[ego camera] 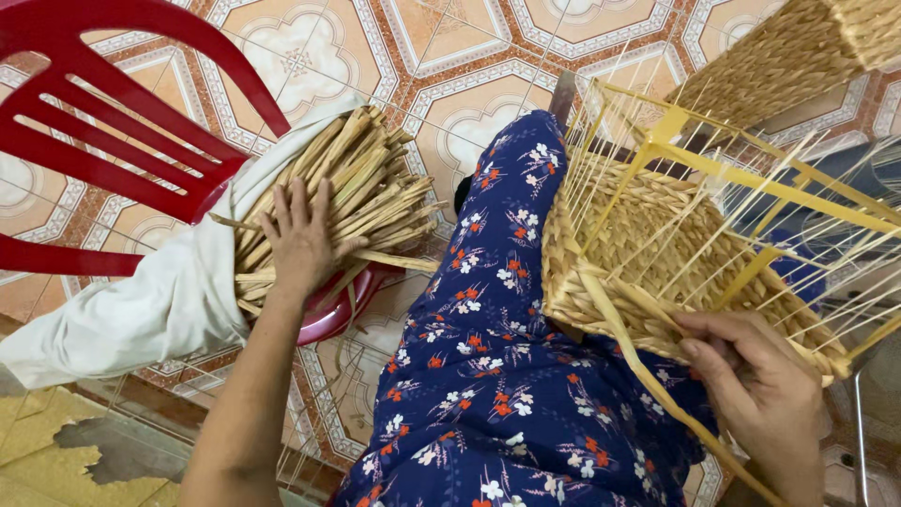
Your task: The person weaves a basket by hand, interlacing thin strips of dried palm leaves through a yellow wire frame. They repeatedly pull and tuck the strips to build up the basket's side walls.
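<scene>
1. Straw-coloured reed strips [343,192], bundled in white cloth [141,310] on the red chair [94,122] at left, are pressed by the flat, spread left hand [300,239].
2. At right, the half-woven basket [638,253] shows bare upper stakes; one strand [648,366] is pinched in the right hand [765,390].

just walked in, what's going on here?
A seated person is weaving a basket. The left hand rests flat on a bundle of dried straw strands wrapped in white cloth on a red plastic chair. The right hand pinches a flat strand at the rim of a half-woven basket on a yellow wire frame, propped against the lap.
</scene>
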